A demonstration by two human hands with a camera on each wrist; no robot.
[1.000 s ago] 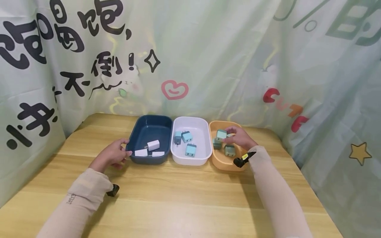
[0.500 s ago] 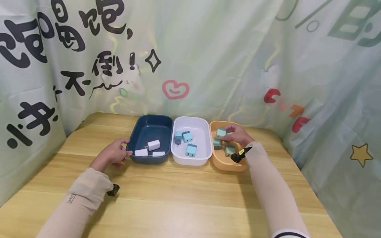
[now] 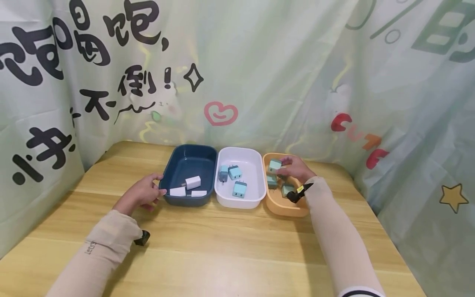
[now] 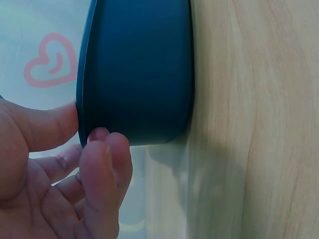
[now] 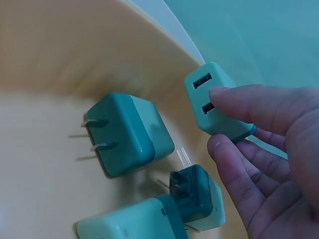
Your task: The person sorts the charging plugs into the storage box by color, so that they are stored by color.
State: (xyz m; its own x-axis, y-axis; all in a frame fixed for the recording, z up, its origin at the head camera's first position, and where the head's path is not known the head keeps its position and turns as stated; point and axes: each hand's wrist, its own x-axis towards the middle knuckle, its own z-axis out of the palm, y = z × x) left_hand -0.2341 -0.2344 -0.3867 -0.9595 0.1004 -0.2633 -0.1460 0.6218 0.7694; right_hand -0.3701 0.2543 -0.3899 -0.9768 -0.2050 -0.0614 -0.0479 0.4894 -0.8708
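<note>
My left hand point(image 3: 142, 192) pinches the near left corner of the dark blue bin point(image 3: 187, 202); in the left wrist view the thumb and a finger meet its rim. My right hand point(image 3: 295, 168) pinches a pale green USB wall charger point(image 3: 275, 166) over the far part of the orange bin point(image 3: 285, 211). In the right wrist view that held charger point(image 5: 212, 99) shows two USB ports, with the thumb beside one port. Below it lie more green chargers, one with prongs facing sideways point(image 5: 127, 134), one smaller-looking charger point(image 5: 197, 196) and one cut off at the lower edge point(image 5: 129, 221).
Between the two bins stands a white bin point(image 3: 241, 203) holding several light blue chargers, one near its front point(image 3: 239, 189). White chargers point(image 3: 193, 182) lie in the dark blue bin. The bins sit side by side on a wooden table point(image 3: 222, 251), before a printed curtain point(image 3: 274, 82).
My right wrist has shifted slightly left and the held charger has risen a little. The left hand keeps its place on the dark blue bin. The head view has tilted slightly.
</note>
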